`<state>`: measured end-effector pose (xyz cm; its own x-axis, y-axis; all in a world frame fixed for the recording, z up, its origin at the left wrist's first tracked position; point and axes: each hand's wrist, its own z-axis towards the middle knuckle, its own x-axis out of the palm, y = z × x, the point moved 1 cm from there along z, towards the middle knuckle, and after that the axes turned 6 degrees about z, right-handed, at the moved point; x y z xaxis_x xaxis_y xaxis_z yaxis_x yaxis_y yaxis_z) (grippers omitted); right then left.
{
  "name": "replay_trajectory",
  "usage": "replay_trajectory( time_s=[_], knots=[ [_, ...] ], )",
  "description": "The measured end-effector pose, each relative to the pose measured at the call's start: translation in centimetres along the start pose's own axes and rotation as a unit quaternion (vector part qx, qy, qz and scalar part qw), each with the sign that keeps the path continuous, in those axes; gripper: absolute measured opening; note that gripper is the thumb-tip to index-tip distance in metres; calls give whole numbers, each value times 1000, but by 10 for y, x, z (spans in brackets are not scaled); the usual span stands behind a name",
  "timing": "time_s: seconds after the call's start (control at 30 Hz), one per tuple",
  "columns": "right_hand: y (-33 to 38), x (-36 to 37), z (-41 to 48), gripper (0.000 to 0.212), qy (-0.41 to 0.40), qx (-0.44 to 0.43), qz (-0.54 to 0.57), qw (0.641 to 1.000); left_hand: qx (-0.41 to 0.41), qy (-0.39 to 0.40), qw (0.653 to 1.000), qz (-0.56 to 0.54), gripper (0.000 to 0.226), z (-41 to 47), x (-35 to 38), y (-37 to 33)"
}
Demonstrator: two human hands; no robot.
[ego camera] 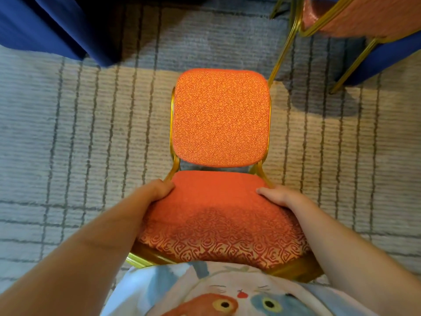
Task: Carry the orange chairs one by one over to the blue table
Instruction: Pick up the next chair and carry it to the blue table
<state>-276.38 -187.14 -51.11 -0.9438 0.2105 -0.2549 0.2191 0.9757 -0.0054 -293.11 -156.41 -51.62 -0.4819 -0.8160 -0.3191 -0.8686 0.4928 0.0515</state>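
So both hands are on the orange chair, one on each side of the seat cushion, back near where the seat meets the backrest. The left hand is wrapped round the left edge, knuckles up, fingers curled over and tucked against the cushion. The right hand grips the right edge with the thumb lying flat on top of the fabric, and its fingers go down round the side where I can't see them. Both are proper closed grips on the seat, nothing loose.

The chair sits dead centre, right in front of the person, with the front edge of the seat up against their shirt. The backrest is on the far side and points away from them, padded face turned up at the camera. So its long line runs straight out from the body toward the top of the view. Gold frame tubes show down both sides of the backrest. The legs are hidden under the seat, so I can't tell if it's off the striped carpet or not.

The blue table, or its cloth anyway, is at the top left, well apart from the chair. A second orange chair with gold legs stands at the top right, next to more blue cloth
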Motion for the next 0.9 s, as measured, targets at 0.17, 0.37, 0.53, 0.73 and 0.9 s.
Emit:
replay_trajectory(
  time_s=[0.17, 0.37, 0.53, 0.73, 0.9],
  knots=[
    [0, -4, -4, 80, 5, 24, -13, 1000, -16, 7, 1000, 22, 64, -2, -2, -5],
    [9, -12, -14, 80, 41, 36, -20, 998, -6, 13, 998, 64, 66, -6, -13, -12],
    [16, -25, -22, 81, 68, 53, -22, 996, -4, 30, 996, 79, 64, -10, -27, -18],
    [22, -32, -28, 77, 73, 53, -34, 995, 5, 58, 995, 85, 59, -17, -37, -24],
    [33, -40, -39, 77, 80, 69, -47, 993, -3, 91, 991, 93, 61, -28, -55, -29]
  ],
)
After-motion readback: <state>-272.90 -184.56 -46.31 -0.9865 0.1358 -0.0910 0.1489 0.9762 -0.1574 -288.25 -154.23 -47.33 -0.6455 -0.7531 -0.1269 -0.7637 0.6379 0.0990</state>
